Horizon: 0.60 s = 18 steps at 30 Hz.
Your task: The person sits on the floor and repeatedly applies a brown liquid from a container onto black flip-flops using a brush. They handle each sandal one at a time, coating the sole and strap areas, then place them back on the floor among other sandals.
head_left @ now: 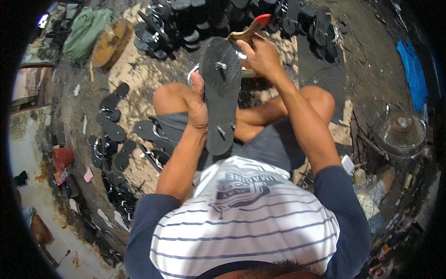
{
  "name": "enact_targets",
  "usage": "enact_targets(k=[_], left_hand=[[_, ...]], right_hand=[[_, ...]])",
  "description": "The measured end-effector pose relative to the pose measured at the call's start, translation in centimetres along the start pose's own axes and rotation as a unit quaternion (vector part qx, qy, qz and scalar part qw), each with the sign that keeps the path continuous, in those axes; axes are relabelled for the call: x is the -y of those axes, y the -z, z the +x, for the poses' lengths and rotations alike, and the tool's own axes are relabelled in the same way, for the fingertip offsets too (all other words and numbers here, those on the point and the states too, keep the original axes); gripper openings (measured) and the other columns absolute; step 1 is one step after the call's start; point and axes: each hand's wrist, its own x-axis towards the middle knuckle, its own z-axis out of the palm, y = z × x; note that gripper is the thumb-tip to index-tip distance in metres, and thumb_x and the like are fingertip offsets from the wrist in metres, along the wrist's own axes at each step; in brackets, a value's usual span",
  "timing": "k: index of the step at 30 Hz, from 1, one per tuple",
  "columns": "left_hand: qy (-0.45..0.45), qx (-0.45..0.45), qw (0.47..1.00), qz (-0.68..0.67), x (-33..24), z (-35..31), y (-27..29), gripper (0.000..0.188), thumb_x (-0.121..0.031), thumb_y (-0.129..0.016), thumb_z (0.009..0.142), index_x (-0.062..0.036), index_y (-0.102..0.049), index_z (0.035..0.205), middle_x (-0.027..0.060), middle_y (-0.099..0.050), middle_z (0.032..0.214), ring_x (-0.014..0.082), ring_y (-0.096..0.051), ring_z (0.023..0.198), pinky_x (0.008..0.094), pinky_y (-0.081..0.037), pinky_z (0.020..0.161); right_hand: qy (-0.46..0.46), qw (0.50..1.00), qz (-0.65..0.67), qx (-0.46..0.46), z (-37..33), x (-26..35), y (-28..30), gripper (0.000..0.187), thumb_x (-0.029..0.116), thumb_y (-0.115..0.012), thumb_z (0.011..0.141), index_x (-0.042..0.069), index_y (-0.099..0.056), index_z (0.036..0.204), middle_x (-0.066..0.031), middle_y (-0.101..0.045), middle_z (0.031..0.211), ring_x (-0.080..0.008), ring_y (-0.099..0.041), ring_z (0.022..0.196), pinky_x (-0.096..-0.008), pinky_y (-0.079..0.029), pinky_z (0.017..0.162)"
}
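Observation:
My left hand [199, 109] is closed round the side of a black flip-flop [218, 104], its thumb along the edge. The sole's underside faces up, with strap ends poking out near the toe and towards the heel. Part of a silvery strap shows beyond the left edge. My right hand [265, 58] grips a brush [249, 32] with a red-tipped handle, close by the toe end of the sole. Whether the bristles touch the sole is unclear. Below that hand sits a round container [251, 73], partly covered by the hand and the flip-flop.
Many black flip-flops [193, 23] are heaped ahead of my crossed legs, and more [111, 125] lie at the left. A round wooden block [111, 44] and green cloth [87, 35] are far left. A fan [400, 132] and blue cloth [413, 74] are at the right.

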Motion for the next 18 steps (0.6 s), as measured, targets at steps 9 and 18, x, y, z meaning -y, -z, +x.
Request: enact_targets(k=[9, 18], left_hand=[[0.13, -0.105, 0.971, -0.17, 1.8, -8.9, -0.5, 0.092, -0.077, -0.039, 0.09, -0.0036, -0.039, 0.147, 0.0157, -0.054, 0.138, 0.021, -0.063, 0.103, 0.0313, -0.054, 0.086], [0.054, -0.024, 0.994, -0.095, 0.3, -0.6, 4.8, 0.082, -0.069, -0.046, 0.093, -0.0013, -0.043, 0.14, 0.013, -0.064, 0.104, 0.0181, -0.062, 0.077, 0.0274, -0.057, 0.064]], right_hand=[[-0.075, 0.971, -0.225, -0.031, 0.0, -9.3, -1.2, 0.038, 0.041, -0.068, 0.09, 0.005, -0.069, 0.102, -0.0186, -0.069, 0.098, -0.0346, -0.065, 0.094, -0.0436, -0.05, 0.086], [-0.065, 0.937, -0.331, 0.085, -2.0, -13.3, 8.6, 0.042, 0.038, -0.061, 0.09, 0.005, -0.065, 0.116, -0.0214, -0.069, 0.105, -0.0427, -0.064, 0.097, -0.0512, -0.05, 0.086]])
